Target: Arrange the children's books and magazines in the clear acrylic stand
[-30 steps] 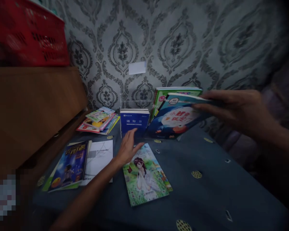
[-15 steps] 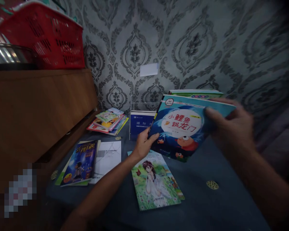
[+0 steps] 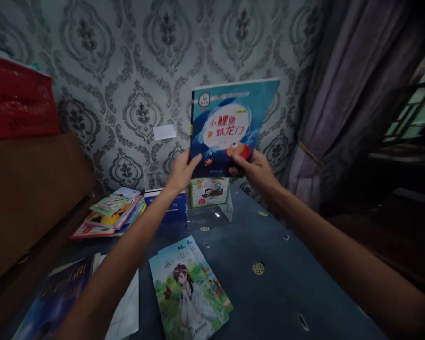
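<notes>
The blue book (image 3: 230, 130) is held up, its lower sides pinched by the fingers of the left hand (image 3: 181, 172) and right hand (image 3: 260, 171); near the clear stand (image 3: 205, 218) below the fingers, even support seems called for next.

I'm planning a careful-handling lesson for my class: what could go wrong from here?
The thin teal-and-blue paperback book, gripped low by the left hand and right hand, might flop or slip. Its lower edge could knock the clear plastic stand. The uneven pile of colourful paperbacks might slide if bumped.
</notes>
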Available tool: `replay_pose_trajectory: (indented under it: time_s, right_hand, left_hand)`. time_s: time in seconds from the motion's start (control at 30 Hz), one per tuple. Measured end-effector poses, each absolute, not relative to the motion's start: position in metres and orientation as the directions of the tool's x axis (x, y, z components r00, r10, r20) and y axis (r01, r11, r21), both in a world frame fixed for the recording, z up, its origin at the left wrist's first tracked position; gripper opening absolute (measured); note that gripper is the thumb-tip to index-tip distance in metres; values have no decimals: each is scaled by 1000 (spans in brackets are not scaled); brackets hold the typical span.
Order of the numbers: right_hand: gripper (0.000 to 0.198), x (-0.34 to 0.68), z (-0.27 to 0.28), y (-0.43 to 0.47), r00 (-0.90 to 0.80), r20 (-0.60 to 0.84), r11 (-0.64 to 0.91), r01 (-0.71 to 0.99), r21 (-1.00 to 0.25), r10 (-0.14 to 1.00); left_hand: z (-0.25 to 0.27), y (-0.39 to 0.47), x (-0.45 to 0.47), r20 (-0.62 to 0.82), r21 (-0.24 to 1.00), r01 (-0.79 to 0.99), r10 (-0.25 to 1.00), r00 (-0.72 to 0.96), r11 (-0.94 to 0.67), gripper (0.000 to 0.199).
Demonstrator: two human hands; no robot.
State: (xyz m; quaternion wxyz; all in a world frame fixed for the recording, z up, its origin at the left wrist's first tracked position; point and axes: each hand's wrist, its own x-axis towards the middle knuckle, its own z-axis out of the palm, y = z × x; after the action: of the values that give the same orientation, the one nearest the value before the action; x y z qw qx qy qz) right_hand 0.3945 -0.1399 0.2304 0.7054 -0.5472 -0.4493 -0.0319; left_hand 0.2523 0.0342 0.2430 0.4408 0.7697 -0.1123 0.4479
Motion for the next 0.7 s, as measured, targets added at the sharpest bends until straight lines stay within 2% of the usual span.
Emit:
replay_pose_trajectory:
  time_s: [0.07, 0.17, 0.33, 0.43, 0.53, 0.7]
  right_hand:
    - [46, 402, 252, -130, 535, 731, 429, 592, -682, 424]
    - [44, 400, 256, -114, 492, 752, 458, 597, -659, 439]
    - [43, 383, 231, -87, 468, 718, 503, 513, -695, 515]
    - [41, 373, 227, -72, 414, 711, 461, 555, -692, 568]
    - [35, 365, 238, -53, 358, 714, 428, 610, -666, 601]
    - [32, 364, 285, -23, 244, 813, 576, 601, -554, 528]
  left_hand:
    - [272, 49, 259, 816, 527, -597, 162, 555, -605, 35]
    - [290, 68, 253, 799, 533, -584, 136, 586, -613, 42]
    - [279, 93, 223, 736, 582, -497, 158, 659, -643, 49]
    - [273, 111, 206, 724, 594, -455, 193, 663, -664, 50]
    - [274, 131, 191, 743, 573, -390, 256, 618, -721, 45]
    - [286, 149, 176, 822, 485, -292, 317, 472, -824, 34]
